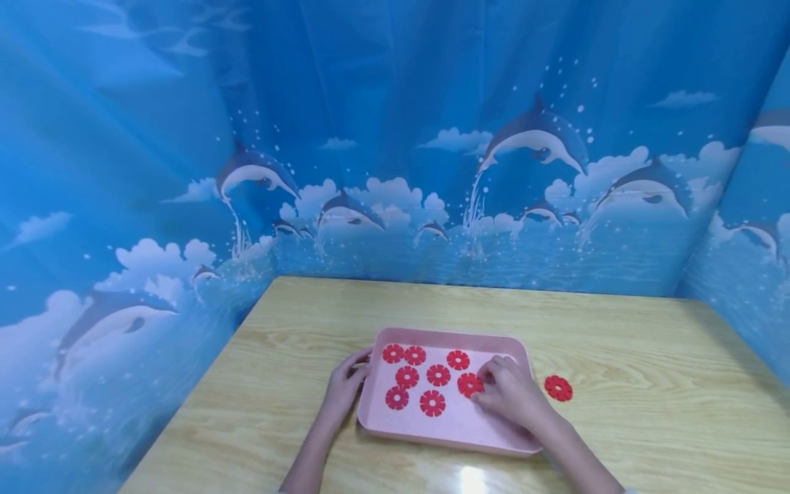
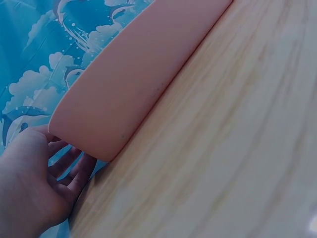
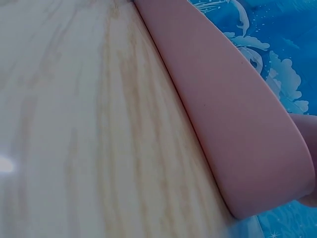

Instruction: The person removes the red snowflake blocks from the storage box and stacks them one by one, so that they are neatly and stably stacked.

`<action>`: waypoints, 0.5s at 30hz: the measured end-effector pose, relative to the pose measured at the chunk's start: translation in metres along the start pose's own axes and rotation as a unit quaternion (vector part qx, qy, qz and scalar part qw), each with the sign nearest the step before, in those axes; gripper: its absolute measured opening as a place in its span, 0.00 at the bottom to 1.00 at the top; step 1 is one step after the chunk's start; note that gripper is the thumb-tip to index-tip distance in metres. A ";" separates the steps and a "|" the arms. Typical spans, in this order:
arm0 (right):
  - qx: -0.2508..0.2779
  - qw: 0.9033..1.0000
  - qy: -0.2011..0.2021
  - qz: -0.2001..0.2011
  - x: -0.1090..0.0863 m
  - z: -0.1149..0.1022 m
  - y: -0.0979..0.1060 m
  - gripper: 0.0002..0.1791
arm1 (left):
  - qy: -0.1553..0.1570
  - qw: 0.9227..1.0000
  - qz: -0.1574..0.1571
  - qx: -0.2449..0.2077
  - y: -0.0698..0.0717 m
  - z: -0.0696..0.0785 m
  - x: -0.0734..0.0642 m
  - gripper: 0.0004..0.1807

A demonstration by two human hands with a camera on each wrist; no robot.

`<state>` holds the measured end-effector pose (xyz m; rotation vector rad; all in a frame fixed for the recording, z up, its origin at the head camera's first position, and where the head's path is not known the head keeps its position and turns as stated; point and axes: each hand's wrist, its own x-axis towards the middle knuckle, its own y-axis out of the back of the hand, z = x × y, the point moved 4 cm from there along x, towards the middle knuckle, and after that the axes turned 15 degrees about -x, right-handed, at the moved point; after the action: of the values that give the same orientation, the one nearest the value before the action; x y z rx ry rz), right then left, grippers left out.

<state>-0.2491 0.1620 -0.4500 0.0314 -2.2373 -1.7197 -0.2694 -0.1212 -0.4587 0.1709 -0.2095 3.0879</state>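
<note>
Red notched discs (image 1: 438,382) lie in a shallow pink tray (image 1: 465,427), eight of them, each with a small hole at its middle. Most are in the left half: two side by side in the far left corner, two more just nearer to the person, and three about the tray's middle. One gripped disc (image 1: 464,385) is right of these, its right edge between the thumb and fingertips of the right hand (image 1: 513,390), which reaches in over the tray's right wall. Fingers and thumb are bent in a pinch (the wrist view there is mostly filled by the tray's outer side, so only the head view shows it).

At the opposite end, the left hand (image 1: 343,385) rests against the tray's left wall from outside, fingers loosely bent and spread, with gaps between them in the left wrist view; it is not closed tightly.

One stray disc (image 1: 553,391) lies outside, on the wood-grained table (image 1: 296,326), near the tray's right wall. Beyond the table hangs a blue backdrop (image 1: 382,123) printed with leaping dolphins, clouds and water; it covers the left and right sides too.
</note>
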 end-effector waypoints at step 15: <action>0.071 0.997 -0.012 0.032 -0.010 0.012 0.028 0.16 | -0.011 1.000 0.016 0.005 0.007 -0.022 0.009 0.19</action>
<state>-0.2380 0.1834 -0.4285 -0.0282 -2.3470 -1.5349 -0.2807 -0.1245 -0.4802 0.2054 -0.1981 3.1200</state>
